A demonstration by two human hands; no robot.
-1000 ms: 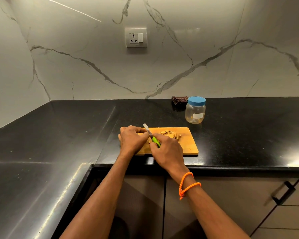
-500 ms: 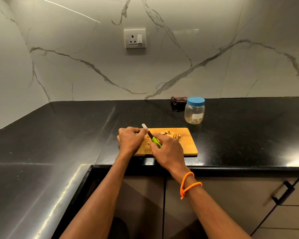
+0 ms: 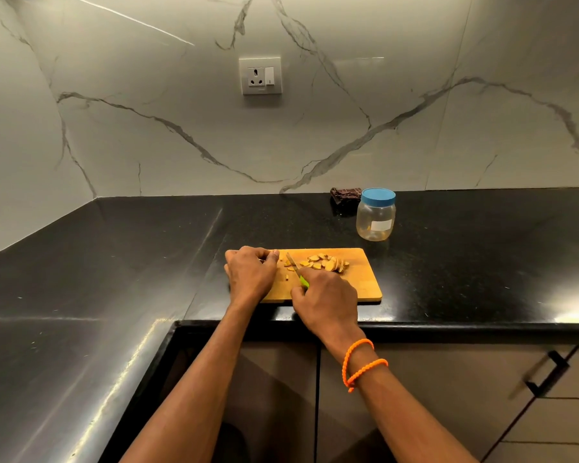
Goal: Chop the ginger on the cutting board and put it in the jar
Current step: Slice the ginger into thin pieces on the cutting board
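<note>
On the cutting board (image 3: 365,285), right hand (image 3: 326,300) grips the green-handled knife (image 3: 296,270); left hand (image 3: 249,274) has fingers curled, apparently pinching unseen ginger. Sliced ginger (image 3: 325,262) lies right of the blade. Recommended: keep fingertips tucked, cuts short. The jar (image 3: 375,217) stands capped on the tabletop (image 3: 482,262).

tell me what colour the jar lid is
Blue. The lid sits on the clear jar, plain in the head view.

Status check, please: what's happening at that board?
Right hand grips knife, left hand curled at board's left end. Ginger sliced. Jar lidded.
</note>
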